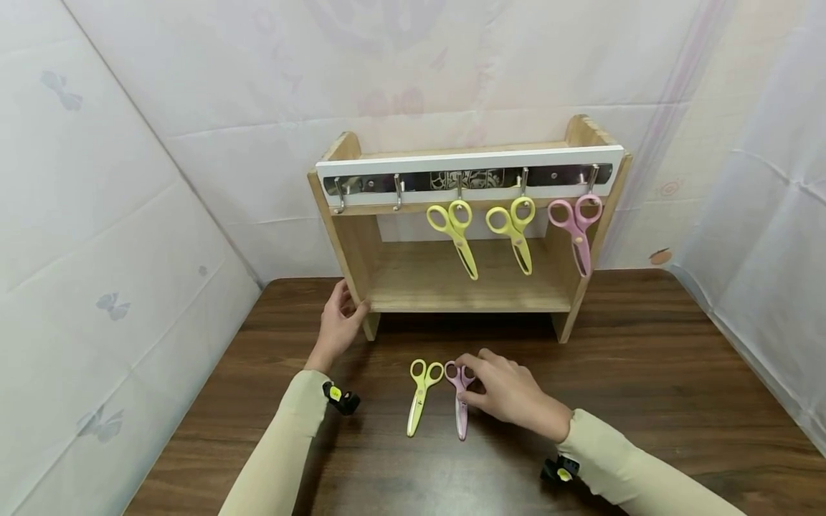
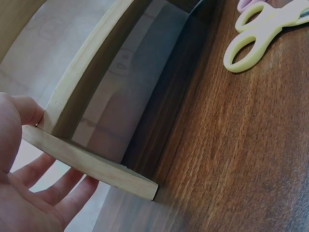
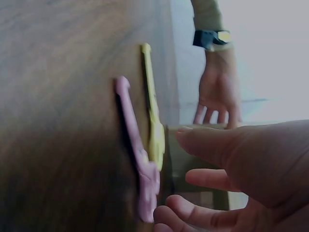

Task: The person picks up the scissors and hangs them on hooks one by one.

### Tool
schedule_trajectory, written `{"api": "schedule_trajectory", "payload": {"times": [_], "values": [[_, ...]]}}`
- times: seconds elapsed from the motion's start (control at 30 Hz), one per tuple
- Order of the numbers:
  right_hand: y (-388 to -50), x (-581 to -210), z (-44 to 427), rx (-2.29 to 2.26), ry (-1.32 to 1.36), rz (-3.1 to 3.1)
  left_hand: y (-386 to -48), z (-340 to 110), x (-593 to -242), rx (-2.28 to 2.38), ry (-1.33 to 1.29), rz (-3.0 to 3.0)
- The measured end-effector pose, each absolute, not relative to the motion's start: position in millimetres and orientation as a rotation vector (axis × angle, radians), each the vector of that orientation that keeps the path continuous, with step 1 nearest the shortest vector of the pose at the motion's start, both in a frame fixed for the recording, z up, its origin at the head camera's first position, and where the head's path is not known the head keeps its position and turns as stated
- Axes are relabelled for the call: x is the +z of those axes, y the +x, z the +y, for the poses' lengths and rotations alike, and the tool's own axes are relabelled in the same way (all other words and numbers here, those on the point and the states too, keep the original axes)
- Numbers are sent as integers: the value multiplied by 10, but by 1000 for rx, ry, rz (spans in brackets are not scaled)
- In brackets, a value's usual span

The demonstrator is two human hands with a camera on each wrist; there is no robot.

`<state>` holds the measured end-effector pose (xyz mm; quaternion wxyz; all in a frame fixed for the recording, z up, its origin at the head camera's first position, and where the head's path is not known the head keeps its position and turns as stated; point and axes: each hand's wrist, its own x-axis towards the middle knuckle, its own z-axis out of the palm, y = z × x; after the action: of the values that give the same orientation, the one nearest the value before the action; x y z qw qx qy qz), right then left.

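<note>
My left hand [image 1: 338,326] grips the lower left side panel of a small wooden shelf [image 1: 452,297]. In the left wrist view the thumb lies on the inner side and the fingers are behind the panel [image 2: 96,166]. My right hand [image 1: 516,390] is over the handles of pink scissors [image 1: 461,416] lying on the table, its thumb and fingers parted. In the right wrist view the fingertips come close to the pink handles; whether they touch, I cannot tell. Yellow scissors [image 1: 419,401] lie just left of the pink pair.
A hook rail [image 1: 413,183] runs along the shelf's upper front. Two yellow scissors [image 1: 461,240] and a pink pair [image 1: 578,236] hang from its middle and right hooks. Two left hooks [image 1: 397,192] hold nothing. Patterned cloth [image 1: 213,86] surrounds the dark wooden table [image 1: 658,373].
</note>
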<state>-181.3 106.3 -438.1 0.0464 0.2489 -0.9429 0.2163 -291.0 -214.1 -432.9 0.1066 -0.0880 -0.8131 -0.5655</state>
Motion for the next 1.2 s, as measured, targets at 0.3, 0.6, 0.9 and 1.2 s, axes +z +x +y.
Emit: {"api": "schedule_trajectory", "payload": {"times": [0.3, 0.6, 0.9, 1.2], "values": [[-1744, -4529, 965, 666, 829, -2924, -2934, -2136, -4358, -1656, -277, -2368], [-1722, -4591, 944, 624, 851, -2918, -2875, -2118, -4318, -1666, -260, -2355], [-1719, -4602, 952, 646, 841, -2920, -2894, -2106, -4312, -1671, -266, -2356], [-1710, -4551, 984, 595, 884, -2965, -2898, -2130, -4347, -1655, -262, -2362]]}}
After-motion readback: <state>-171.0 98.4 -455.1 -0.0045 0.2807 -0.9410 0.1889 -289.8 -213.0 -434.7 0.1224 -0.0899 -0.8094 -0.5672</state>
